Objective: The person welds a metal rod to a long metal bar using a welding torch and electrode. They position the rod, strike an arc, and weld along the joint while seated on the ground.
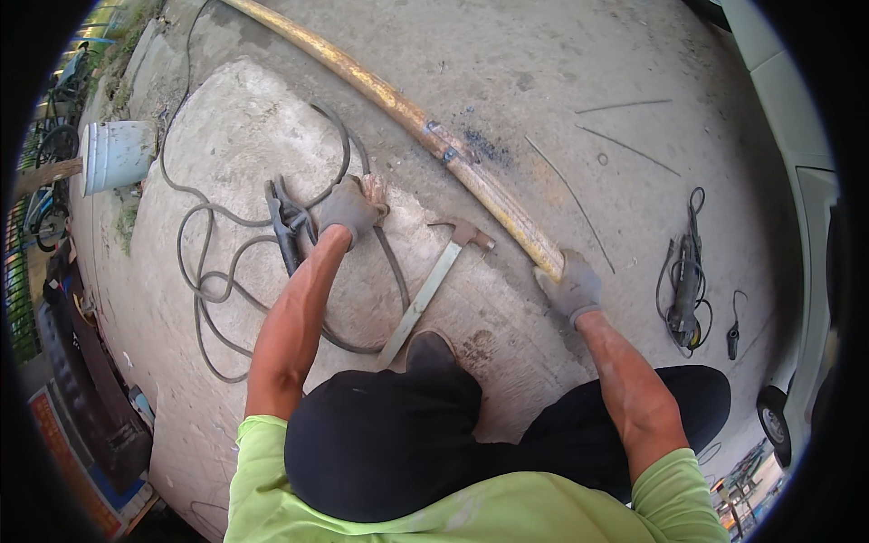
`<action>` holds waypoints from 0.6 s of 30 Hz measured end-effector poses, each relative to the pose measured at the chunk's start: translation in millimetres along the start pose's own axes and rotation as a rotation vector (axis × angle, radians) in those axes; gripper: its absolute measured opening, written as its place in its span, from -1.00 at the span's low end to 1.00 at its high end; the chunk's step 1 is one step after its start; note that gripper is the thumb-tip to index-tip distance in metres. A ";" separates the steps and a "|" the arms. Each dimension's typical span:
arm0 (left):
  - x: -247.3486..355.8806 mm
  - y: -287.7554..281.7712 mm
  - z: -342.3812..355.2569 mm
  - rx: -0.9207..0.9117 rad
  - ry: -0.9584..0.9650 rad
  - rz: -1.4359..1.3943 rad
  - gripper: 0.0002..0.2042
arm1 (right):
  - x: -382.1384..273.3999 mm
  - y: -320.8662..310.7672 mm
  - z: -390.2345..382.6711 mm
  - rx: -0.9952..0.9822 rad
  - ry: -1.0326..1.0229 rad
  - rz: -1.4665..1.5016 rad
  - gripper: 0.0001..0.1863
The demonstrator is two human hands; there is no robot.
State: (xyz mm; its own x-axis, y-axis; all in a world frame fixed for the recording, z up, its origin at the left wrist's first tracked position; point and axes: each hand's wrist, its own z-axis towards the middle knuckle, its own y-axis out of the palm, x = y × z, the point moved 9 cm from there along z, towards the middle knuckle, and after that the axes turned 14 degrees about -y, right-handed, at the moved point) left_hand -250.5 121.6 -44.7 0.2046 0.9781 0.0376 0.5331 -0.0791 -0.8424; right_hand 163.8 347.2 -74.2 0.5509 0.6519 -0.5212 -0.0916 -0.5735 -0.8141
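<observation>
My right hand (572,286), in a grey glove, is closed around the near end of a long, rusty yellow metal pipe (507,210). A dark joint (444,145) with bluish marks runs round the pipe farther along. My left hand (349,212), also gloved, is closed low over the concrete; a reddish-brown lump (374,188) shows at its fingers, and what it grips I cannot make out. Just left of that hand lies a black clamp-like welding electrode holder (284,228). Between my hands, a hammer (442,270) with a pale green handle rests near my shoe (429,349).
Black cable (210,299) loops across the concrete at left. An angle grinder (685,294) with its cord lies at right, beside a small black tool (733,337). Thin rods (572,197) are scattered beyond the pipe. A white bucket (119,156) is far left; a vehicle (815,208) stands right.
</observation>
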 end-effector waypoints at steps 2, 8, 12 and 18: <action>-9.2 1.1 -1.4 -0.018 0.030 -0.144 -0.27 | 2.5 2.1 0.7 -0.004 -0.013 0.002 -0.26; 20.9 25.2 -22.9 -0.426 -0.011 -1.109 -0.39 | 8.7 2.7 -2.1 -0.021 0.018 -0.012 -0.25; 66.4 71.5 -13.8 -0.559 -0.013 -1.465 -0.49 | 0.8 0.4 3.4 -0.050 0.032 0.034 -0.28; 103.7 101.2 -2.4 -0.448 -0.138 -1.440 -0.57 | 2.1 0.1 4.9 -0.064 0.059 0.046 -0.27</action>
State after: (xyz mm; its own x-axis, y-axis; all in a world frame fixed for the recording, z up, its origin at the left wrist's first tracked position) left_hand -173.3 214.5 -124.7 -0.7568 0.2772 0.5920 0.4088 0.9074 0.0978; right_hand 160.9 351.0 -76.6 0.5953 0.5951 -0.5399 -0.0655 -0.6338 -0.7707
